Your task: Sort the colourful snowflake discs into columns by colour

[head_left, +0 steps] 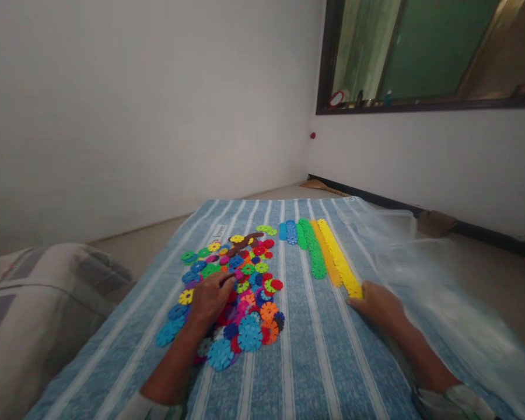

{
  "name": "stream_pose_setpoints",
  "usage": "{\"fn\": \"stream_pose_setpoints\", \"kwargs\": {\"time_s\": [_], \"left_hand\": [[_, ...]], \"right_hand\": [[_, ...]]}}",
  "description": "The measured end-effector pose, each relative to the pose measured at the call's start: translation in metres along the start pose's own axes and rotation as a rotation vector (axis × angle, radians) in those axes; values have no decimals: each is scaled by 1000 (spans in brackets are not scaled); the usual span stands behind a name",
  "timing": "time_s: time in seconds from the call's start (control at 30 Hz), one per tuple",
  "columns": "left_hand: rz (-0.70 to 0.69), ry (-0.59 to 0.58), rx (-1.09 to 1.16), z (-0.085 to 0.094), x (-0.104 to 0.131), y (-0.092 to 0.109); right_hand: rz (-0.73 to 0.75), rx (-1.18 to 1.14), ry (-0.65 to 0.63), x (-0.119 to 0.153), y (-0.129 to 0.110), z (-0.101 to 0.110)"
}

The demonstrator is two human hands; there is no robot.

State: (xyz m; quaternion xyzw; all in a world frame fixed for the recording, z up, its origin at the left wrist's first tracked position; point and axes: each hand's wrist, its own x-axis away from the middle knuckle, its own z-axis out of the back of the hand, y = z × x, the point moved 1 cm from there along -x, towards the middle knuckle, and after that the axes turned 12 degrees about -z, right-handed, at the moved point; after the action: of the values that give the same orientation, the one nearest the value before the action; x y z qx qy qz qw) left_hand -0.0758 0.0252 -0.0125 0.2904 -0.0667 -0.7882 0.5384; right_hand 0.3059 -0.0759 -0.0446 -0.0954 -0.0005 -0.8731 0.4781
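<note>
A loose heap of colourful notched plastic discs lies on a blue-and-white striped cloth. My left hand is over the heap's left-middle part with its fingers curled together; what is in them, if anything, is hidden. To the right, discs are laid overlapping in rows by colour. My right hand pinches the near end of the long yellow disc row, thumb and fingers on either side. Beside it run an orange row, a green row and short blue rows.
Clear plastic containers or bags lie along the cloth's right side. A brown curved strip rests on the heap's far part, near a small white label. Grey bundled fabric is at left. Walls stand behind, with a window at right.
</note>
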Motion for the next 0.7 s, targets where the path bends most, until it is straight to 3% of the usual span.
{"fn": "stream_pose_setpoints", "kwargs": {"time_s": [0.4, 0.7], "left_hand": [[-4, -102, -188, -7, 7, -2], [28, -74, -263, -8, 5, -4]], "right_hand": [[35, 2, -24, -8, 8, -14], [26, -98, -35, -9, 15, -16]]}}
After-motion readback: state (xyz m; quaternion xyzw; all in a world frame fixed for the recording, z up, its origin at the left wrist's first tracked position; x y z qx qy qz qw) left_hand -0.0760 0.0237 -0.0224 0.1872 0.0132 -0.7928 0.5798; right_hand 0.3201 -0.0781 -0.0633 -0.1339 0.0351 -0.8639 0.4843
